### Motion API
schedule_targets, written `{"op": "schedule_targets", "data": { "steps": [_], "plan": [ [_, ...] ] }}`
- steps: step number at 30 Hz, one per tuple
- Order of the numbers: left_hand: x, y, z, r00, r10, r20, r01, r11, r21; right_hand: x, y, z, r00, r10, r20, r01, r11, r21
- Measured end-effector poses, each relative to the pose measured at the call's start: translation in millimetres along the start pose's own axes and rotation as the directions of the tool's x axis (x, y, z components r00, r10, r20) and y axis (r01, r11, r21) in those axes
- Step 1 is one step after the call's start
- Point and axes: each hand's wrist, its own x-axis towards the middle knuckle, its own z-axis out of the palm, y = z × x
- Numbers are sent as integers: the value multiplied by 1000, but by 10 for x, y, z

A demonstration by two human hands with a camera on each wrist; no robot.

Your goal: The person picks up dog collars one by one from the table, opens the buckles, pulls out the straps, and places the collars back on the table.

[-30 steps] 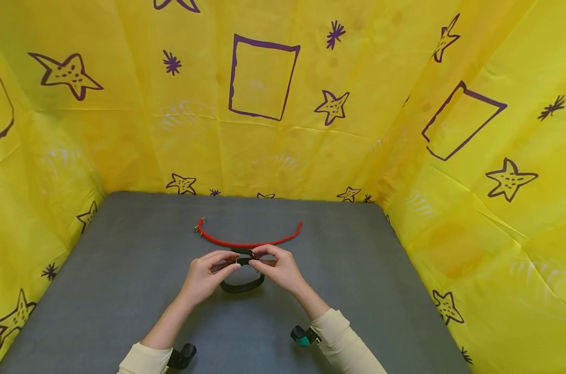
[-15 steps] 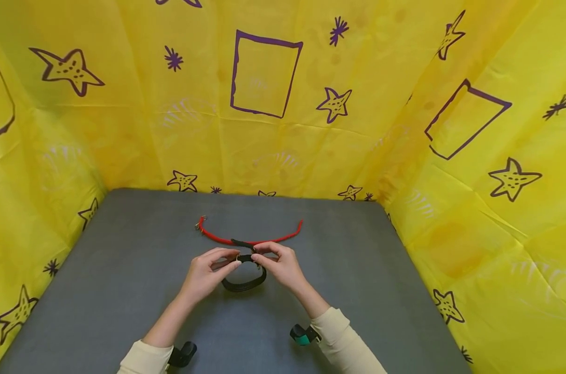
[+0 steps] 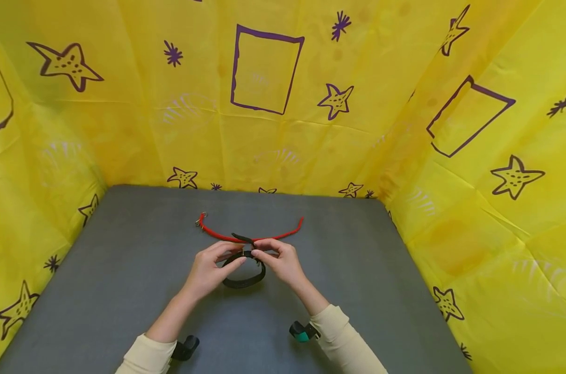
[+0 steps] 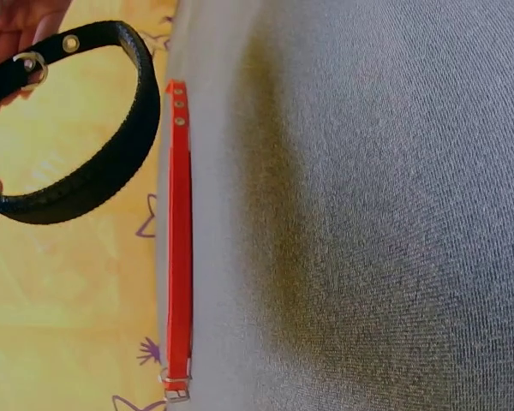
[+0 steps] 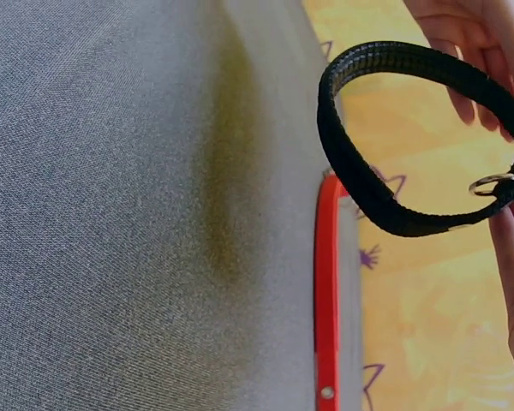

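Observation:
A black dog collar (image 3: 243, 283) is bent into a loop above the table, its rounded part hanging toward the person. My left hand (image 3: 205, 267) pinches it on the left, close to the metal buckle (image 4: 34, 68). On the other side my right hand (image 3: 280, 262) holds the strap between thumb and fingers, and a free strap end (image 3: 241, 238) sticks out beyond the fingertips. A metal ring (image 5: 493, 184) hangs from the band in the right wrist view. Fingers partly cover the buckled section. Just past the hands a red collar (image 3: 283, 235) lies in a curve.
The grey tabletop (image 3: 348, 249) spreads around the hands. Yellow cloth (image 3: 264, 140) with purple drawings walls it at the back and both sides. The red collar's buckle end (image 3: 201, 219) lies to the left.
The left fingers have slid a little rightward along the black collar, closer to the right hand. The free strap end now sticks out farther away from the person. The red collar stays put.

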Motion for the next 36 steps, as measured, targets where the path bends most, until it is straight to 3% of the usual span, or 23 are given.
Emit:
{"op": "schedule_targets", "data": {
  "steps": [6,12,30,36],
  "plan": [
    [42,194,5,995,98,-2,-98,995,19,-11,21,32,1000,1,9,-1,1000,24],
    [3,-8,48,993,120,23,-120,992,36,-28,9,52,1000,-11,27,10,1000,24],
    [16,-9,71,997,70,19,-72,986,152,-34,1,92,995,-80,56,78,996,36],
    [35,0,59,999,19,44,-26,984,177,-39,-16,97,994,-85,68,83,996,33]
  ]
}}
